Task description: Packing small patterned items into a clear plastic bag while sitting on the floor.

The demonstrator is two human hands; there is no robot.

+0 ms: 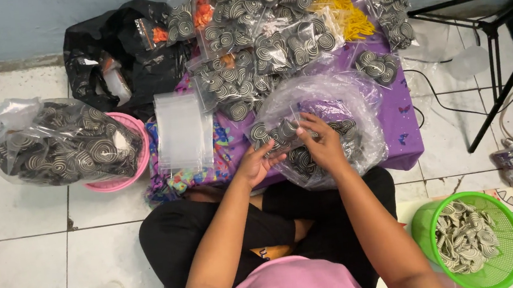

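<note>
My left hand (257, 161) and my right hand (322, 142) meet over a large clear plastic bag (353, 99) of black-and-cream spiral discs on a purple cloth (404, 128). Between them I hold a small clear packet of spiral discs (278, 135); the left hand grips its near end, and the right hand's fingers rest on its right side. More loose discs lie in the big bag under my right hand. I sit cross-legged on the tiled floor in black trousers.
Several filled packets of discs (271, 41) are piled at the back, with yellow pieces (348, 17) beside them. A stack of empty clear bags (180, 131) lies left. A pink basket (135, 169) holds a bagged heap. A green basket (502, 245), black bag (126, 50) and tripod legs (496, 93) surround me.
</note>
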